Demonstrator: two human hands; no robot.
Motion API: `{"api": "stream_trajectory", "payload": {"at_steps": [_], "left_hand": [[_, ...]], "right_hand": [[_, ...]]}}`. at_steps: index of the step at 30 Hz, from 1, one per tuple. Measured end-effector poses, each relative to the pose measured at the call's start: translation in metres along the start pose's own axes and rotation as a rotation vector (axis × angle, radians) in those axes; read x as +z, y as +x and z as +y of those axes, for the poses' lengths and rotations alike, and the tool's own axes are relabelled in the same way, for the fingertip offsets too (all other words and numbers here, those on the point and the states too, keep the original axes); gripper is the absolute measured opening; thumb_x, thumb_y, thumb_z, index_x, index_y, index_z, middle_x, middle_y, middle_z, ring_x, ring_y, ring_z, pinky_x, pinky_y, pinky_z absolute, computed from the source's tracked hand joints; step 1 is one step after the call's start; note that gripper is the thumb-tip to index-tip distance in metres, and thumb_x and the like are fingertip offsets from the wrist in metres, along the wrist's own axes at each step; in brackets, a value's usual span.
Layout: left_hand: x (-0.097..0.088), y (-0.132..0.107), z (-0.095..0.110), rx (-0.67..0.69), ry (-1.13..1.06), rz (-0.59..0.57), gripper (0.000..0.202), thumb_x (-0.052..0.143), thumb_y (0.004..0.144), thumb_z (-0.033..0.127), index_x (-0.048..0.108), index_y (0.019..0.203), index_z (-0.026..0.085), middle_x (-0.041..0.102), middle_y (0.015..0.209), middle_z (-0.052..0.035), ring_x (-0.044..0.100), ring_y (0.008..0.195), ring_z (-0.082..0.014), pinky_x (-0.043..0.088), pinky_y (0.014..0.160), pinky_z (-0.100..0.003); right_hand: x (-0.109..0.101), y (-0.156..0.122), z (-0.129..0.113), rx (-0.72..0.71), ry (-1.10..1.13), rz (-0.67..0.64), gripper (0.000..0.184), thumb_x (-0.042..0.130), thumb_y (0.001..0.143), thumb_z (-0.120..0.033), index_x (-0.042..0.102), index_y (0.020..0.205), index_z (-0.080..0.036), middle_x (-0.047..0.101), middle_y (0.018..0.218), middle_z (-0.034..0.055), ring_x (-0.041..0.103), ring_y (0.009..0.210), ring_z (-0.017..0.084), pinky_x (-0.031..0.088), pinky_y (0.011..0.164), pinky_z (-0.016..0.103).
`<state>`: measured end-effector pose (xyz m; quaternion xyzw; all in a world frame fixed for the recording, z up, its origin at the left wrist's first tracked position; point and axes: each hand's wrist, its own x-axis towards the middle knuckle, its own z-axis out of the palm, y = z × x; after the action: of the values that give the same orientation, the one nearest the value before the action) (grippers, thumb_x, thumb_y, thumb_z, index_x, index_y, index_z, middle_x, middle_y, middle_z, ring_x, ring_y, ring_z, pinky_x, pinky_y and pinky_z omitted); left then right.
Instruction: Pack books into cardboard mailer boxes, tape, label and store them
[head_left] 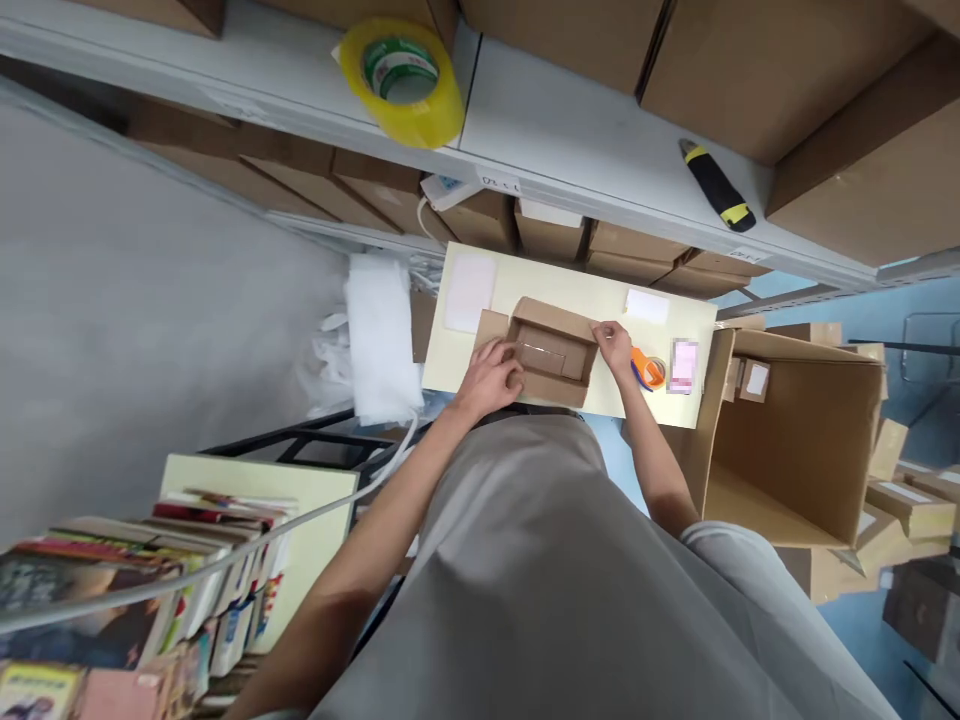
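A small open cardboard box (551, 352) lies on a pale yellow table (675, 400) far below me. My left hand (493, 374) rests on the box's left side, fingers curled over its flap and wall. My right hand (615, 345) pinches the box's right edge with fingers closed on the flap. An orange tape dispenser (648, 370) sits just right of my right hand, touching or nearly touching it.
A yellow tape roll (403, 80) and a black-and-yellow utility knife (716, 186) lie on the grey shelf (570, 140) above. A large open carton (795, 440) stands right of the table. White foam sheets (379, 335) hang left; books (142, 600) stack at lower left.
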<state>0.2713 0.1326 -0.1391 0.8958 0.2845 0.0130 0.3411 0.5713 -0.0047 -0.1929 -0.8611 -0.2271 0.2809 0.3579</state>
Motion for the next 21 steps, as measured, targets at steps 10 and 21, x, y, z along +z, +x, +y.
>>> {"api": "stream_trajectory", "payload": {"at_steps": [10,21], "left_hand": [[0.033,-0.003,0.01,-0.105,0.003,0.074,0.024,0.062,0.104,0.019,0.085,0.101,0.025,0.056,0.177,-0.011,0.035,0.176,-0.0389,0.033,0.14,-0.069],[0.043,0.033,0.026,-0.052,0.018,0.125,0.022,0.066,0.101,0.017,0.085,0.1,0.026,0.068,0.161,-0.012,0.044,0.169,-0.0395,0.04,0.137,-0.067]], "right_hand": [[0.004,0.022,0.002,-0.005,0.048,-0.058,0.04,0.066,0.098,-0.063,0.069,0.091,-0.024,0.084,0.097,0.0117,0.078,0.093,0.029,0.06,0.09,0.039],[-0.024,0.066,-0.014,-0.02,0.01,0.017,0.036,0.071,0.096,-0.058,0.071,0.086,-0.023,0.085,0.096,0.0126,0.078,0.092,0.03,0.06,0.089,0.039]]}}
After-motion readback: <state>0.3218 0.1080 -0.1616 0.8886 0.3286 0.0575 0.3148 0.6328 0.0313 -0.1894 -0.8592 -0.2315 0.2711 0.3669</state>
